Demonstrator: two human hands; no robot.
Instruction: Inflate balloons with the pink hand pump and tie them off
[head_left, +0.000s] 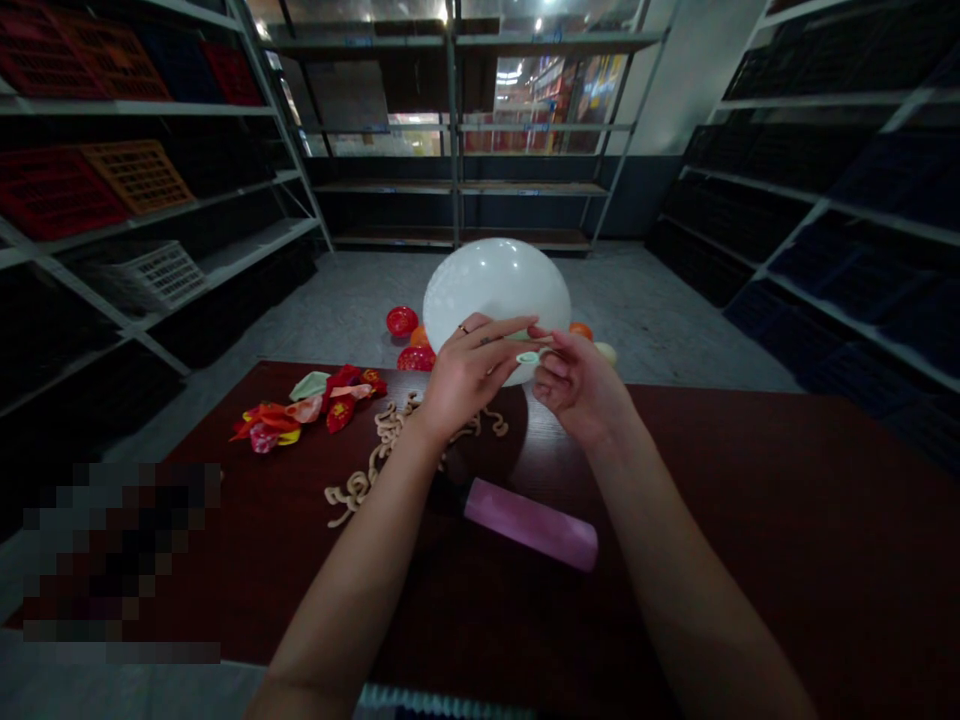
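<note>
A large, pale, inflated balloon (499, 285) stands just beyond my hands, at the table's far edge. Its light green neck, ending in a rolled ring (528, 357), lies between my fingers. My left hand (474, 368) has its thumb and fingers closed about the neck, the longer fingers reaching across toward the right. My right hand (571, 385) pinches the neck from the other side, its fingers curled. The fingertips of both hands meet there, and part of the neck is hidden. Below them lies a pink cylinder (532, 525) with a dark left end.
Tan curly strands (360, 487) lie left of centre on the dark red table (750, 500). Uninflated coloured balloons (341, 400) are piled at the back left. Beyond the table are small red balloons (402, 321) on the floor. Shelves with crates (135, 175) line the sides.
</note>
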